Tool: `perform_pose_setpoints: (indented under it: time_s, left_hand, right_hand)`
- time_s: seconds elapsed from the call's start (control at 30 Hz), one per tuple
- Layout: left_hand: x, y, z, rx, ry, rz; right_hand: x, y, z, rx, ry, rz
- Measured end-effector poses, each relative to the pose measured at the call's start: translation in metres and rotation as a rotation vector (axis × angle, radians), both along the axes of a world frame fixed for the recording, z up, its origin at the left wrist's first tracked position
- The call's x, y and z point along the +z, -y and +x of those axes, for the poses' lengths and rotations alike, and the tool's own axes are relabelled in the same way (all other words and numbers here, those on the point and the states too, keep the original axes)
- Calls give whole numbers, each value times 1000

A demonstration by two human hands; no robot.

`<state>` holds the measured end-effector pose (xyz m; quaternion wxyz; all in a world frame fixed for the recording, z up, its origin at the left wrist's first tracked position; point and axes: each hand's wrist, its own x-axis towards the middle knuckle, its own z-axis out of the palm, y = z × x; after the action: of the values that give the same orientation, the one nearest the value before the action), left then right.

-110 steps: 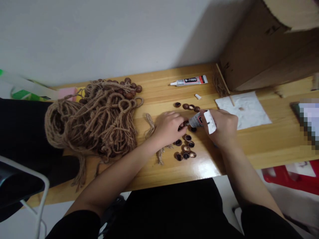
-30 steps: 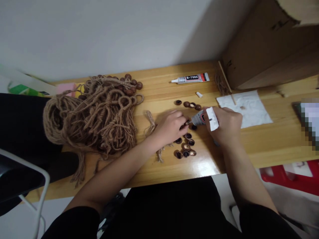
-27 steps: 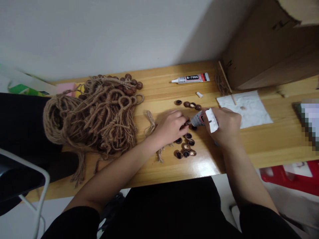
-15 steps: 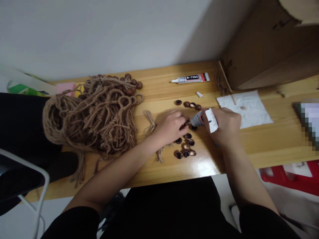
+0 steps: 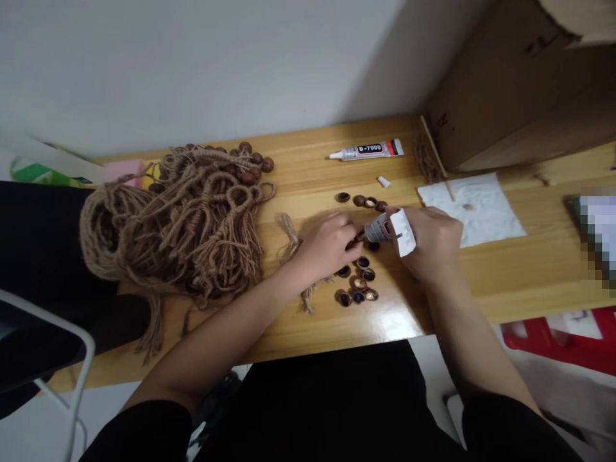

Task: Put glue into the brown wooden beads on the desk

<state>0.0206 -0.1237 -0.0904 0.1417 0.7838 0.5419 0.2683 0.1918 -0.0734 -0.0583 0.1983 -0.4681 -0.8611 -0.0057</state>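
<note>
My right hand [image 5: 433, 240] is closed around a tube of glue [image 5: 378, 230], its nozzle tilted down to the left. The nozzle tip meets a small brown nutshell [image 5: 354, 243] pinched in the fingers of my left hand [image 5: 330, 244]; those fingers mostly hide the shell. Several brown nutshell halves [image 5: 368, 274] lie just below the hands, some dark inside, some pale. A few more shells [image 5: 359, 201] sit above them. A short piece of knotted jute rope [image 5: 291, 234] runs partly under my left wrist.
A large heap of knotted jute cord [image 5: 206, 224] with brown round nuts [image 5: 250, 167] covers the table's left. A second glue tube [image 5: 370, 149] and a white cap [image 5: 384, 182] lie at the back. Rightward are a white sheet [image 5: 486, 212] and a cardboard box [image 5: 510, 96].
Almost nothing differs. The glue tube and my right hand have shifted very slightly left, along with a small shift of the whole view.
</note>
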Motion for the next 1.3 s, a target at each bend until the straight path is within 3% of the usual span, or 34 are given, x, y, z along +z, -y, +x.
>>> perform_pose_setpoints:
  time_s: [1.3]
  left_hand:
    - [2, 0, 0, 8, -24, 17]
  right_hand:
    - [-1, -2, 2, 39, -1, 34]
